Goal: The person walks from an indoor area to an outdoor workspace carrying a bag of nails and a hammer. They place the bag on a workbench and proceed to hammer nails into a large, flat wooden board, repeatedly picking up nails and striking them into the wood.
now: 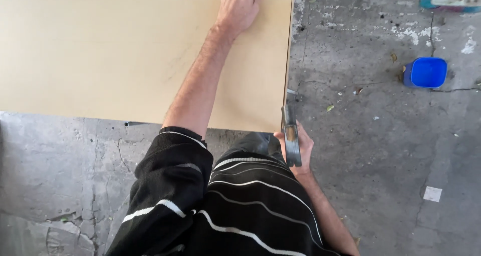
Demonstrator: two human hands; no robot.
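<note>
Hammer (pixel 291 135) sits gripped in right hand (pixel 295 148) fingers, beside the board (pixel 100 50) corner. Left hand (pixel 239 6) fingers, seemingly flat, should steady it.

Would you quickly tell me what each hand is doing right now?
Left hand: open, pressed flat on the tan board near its right edge.
Right hand: closed around a dark metal tool, beside the board's near corner.
</note>
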